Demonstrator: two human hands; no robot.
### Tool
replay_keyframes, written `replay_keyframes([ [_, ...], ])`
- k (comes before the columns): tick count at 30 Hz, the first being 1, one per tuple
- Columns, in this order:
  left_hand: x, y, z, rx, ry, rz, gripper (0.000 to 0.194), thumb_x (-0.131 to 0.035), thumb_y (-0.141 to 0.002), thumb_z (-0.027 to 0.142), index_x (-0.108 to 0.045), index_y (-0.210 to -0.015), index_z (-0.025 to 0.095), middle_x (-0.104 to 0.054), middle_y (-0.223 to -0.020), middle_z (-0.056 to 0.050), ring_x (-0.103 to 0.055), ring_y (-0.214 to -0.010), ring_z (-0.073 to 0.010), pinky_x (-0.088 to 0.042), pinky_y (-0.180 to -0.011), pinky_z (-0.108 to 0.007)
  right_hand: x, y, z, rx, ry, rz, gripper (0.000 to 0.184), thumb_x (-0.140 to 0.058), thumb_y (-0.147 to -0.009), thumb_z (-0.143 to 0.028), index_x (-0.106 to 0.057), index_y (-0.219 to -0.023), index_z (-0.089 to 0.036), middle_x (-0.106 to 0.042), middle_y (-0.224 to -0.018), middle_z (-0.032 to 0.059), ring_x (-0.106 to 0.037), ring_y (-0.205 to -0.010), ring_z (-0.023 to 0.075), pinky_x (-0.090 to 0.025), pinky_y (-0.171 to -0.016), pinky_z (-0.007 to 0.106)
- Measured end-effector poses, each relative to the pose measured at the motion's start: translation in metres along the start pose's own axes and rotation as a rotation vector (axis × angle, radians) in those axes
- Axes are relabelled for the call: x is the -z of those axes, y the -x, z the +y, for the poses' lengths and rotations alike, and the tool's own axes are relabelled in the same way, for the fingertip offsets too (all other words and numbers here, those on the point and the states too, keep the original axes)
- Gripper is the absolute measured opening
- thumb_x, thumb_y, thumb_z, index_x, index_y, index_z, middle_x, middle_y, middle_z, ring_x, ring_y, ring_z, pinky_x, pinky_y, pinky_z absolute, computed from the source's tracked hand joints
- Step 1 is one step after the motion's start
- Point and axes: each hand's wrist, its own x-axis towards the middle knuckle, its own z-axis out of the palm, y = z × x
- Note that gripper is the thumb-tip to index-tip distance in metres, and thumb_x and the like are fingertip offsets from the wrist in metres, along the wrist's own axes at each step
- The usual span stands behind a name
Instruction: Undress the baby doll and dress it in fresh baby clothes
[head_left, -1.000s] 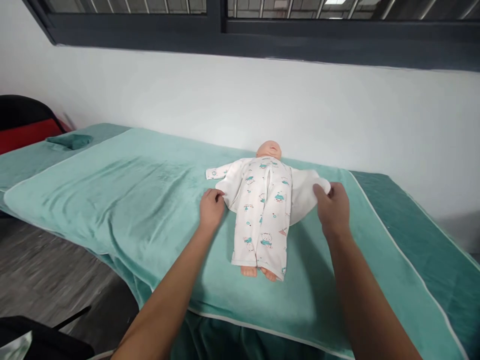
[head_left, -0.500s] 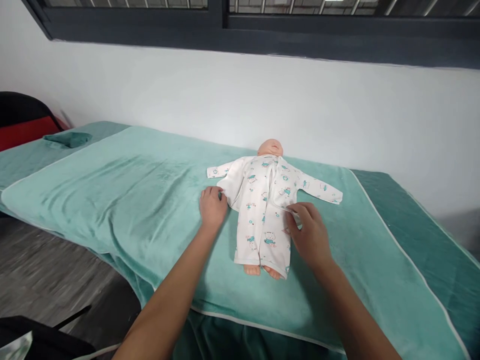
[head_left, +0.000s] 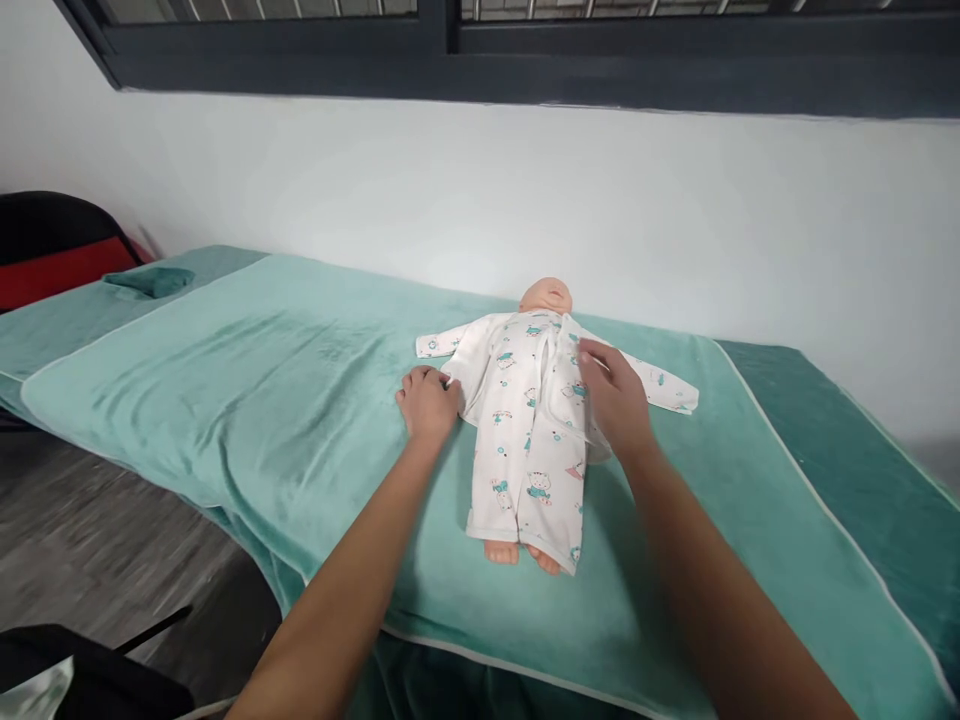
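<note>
A baby doll (head_left: 546, 294) lies on its back, dressed in a white long-sleeved baby garment (head_left: 525, 470) printed with small animals. Over its upper body is a matching white baby shirt (head_left: 562, 385) with an open front and its sleeves spread to both sides. My left hand (head_left: 429, 402) rests on the bed, curled, with thumb and forefinger closed at the shirt's left edge. On the right side of the doll's chest lies my right hand (head_left: 616, 395), its fingers extended onto the shirt. That hand hides part of the right sleeve and side. The doll's feet (head_left: 501, 551) stick out below the garment.
A light green blanket (head_left: 315, 400) with pale edging covers the bed, over a darker green sheet (head_left: 825, 430). A dark green folded cloth (head_left: 150, 281) lies at the far left. Beyond are a black and red chair (head_left: 60, 265), a white wall (head_left: 337, 180) and a window frame (head_left: 525, 75).
My right hand has moved up from the shirt's lower right hem to the chest, and the hem now lies down over the doll's side. My left hand stays at the left edge.
</note>
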Motion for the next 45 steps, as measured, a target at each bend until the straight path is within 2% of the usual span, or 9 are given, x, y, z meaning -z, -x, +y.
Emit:
replay_keyframes([
  [4, 0.001, -0.008, 0.005, 0.037, 0.529, 0.004, 0.010, -0.055, -0.093, 0.032, -0.052, -0.092, 0.023, -0.056, -0.083, 0.001, -0.056, -0.082, -0.0181, -0.044, -0.080, -0.031, -0.029, -0.043, 0.006, -0.107, 0.070, -0.061, 0.052, -0.057, -0.093, -0.045, -0.060, -0.137, -0.019, -0.057, -0.145, 0.0121, -0.051, -0.134, 0.0308, -0.035, -0.117, 0.050],
  [8, 0.013, 0.005, 0.027, -0.091, 0.932, 0.017, 0.018, -0.057, -0.095, 0.040, -0.046, -0.095, 0.025, -0.050, -0.085, 0.003, -0.050, -0.074, -0.0125, -0.042, -0.070, -0.024, -0.033, -0.047, 0.014, -0.035, 0.066, -0.164, 0.059, -0.057, -0.093, -0.048, -0.055, -0.145, -0.021, -0.045, -0.157, 0.0080, -0.038, -0.147, 0.0294, -0.025, -0.125, 0.048],
  [13, 0.023, 0.039, 0.059, -0.769, 0.577, -0.100, 0.002, -0.050, -0.099, 0.022, -0.050, -0.097, 0.024, -0.070, -0.113, -0.005, -0.063, -0.111, -0.0203, -0.045, -0.096, -0.038, -0.025, -0.039, 0.020, -0.030, 0.001, -0.180, 0.056, -0.057, -0.093, -0.046, -0.055, -0.144, -0.022, -0.047, -0.155, 0.0066, -0.040, -0.146, 0.0262, -0.030, -0.123, 0.044],
  [16, 0.022, 0.048, 0.061, -0.976, 0.404, -0.113, 0.010, -0.052, -0.097, 0.013, -0.052, -0.097, 0.023, -0.071, -0.125, -0.006, -0.061, -0.124, -0.0221, -0.040, -0.102, -0.044, -0.026, -0.038, 0.021, 0.090, 0.037, -0.131, 0.048, -0.055, -0.094, -0.042, -0.058, -0.138, -0.021, -0.055, -0.147, 0.0086, -0.048, -0.138, 0.0261, -0.036, -0.118, 0.045],
  [22, 0.019, 0.054, 0.049, -0.940, 0.525, -0.041, 0.012, -0.055, -0.094, 0.012, -0.059, -0.097, 0.023, -0.076, -0.113, -0.004, -0.067, -0.110, -0.0201, -0.044, -0.097, -0.042, -0.036, -0.041, 0.001, 0.428, 0.297, -0.031, 0.024, -0.050, -0.096, -0.032, -0.064, -0.110, -0.019, -0.067, -0.115, 0.0110, -0.059, -0.109, 0.0266, -0.046, -0.098, 0.043],
  [30, 0.017, 0.063, 0.043, -0.873, 0.624, -0.011, 0.014, -0.056, -0.093, 0.011, -0.064, -0.097, 0.022, -0.078, -0.097, -0.002, -0.066, -0.093, -0.0189, -0.046, -0.084, -0.039, -0.077, -0.075, -0.054, 0.128, 0.836, -0.380, 0.041, -0.058, -0.092, -0.055, -0.064, -0.108, -0.017, -0.068, -0.106, 0.0122, -0.065, -0.089, 0.0290, -0.047, -0.071, 0.038],
  [34, 0.016, 0.061, 0.042, -0.874, 0.622, -0.118, 0.012, -0.057, -0.095, 0.016, -0.067, -0.099, 0.022, -0.078, -0.097, -0.002, -0.063, -0.092, -0.0191, -0.045, -0.087, -0.040, -0.096, -0.089, -0.063, 0.073, 1.008, -0.470, 0.040, -0.068, -0.088, -0.040, -0.061, -0.118, -0.014, -0.067, -0.104, 0.0156, -0.066, -0.092, 0.0300, -0.046, -0.071, 0.035],
  [39, 0.015, 0.061, 0.042, -0.856, 0.665, -0.106, 0.013, -0.056, -0.096, 0.015, -0.066, -0.100, 0.022, -0.076, -0.100, -0.004, -0.064, -0.096, -0.0194, -0.046, -0.089, -0.040, -0.091, -0.101, -0.049, 0.051, 0.889, -0.452, 0.012, -0.057, -0.087, -0.019, -0.066, -0.094, -0.017, -0.066, -0.082, 0.0102, -0.063, -0.080, 0.0256, -0.041, -0.064, 0.031],
  [45, 0.014, 0.057, 0.039, -0.611, 0.647, 0.116, 0.013, -0.052, -0.097, 0.018, -0.064, -0.095, 0.021, -0.067, -0.091, -0.005, -0.060, -0.087, -0.0176, -0.048, -0.078, -0.034, -0.066, -0.111, -0.018, 0.042, 0.409, -0.105, 0.014, -0.047, -0.086, -0.021, -0.053, -0.073, -0.022, -0.058, -0.074, 0.0050, -0.053, -0.073, 0.0214, -0.042, -0.066, 0.033],
])
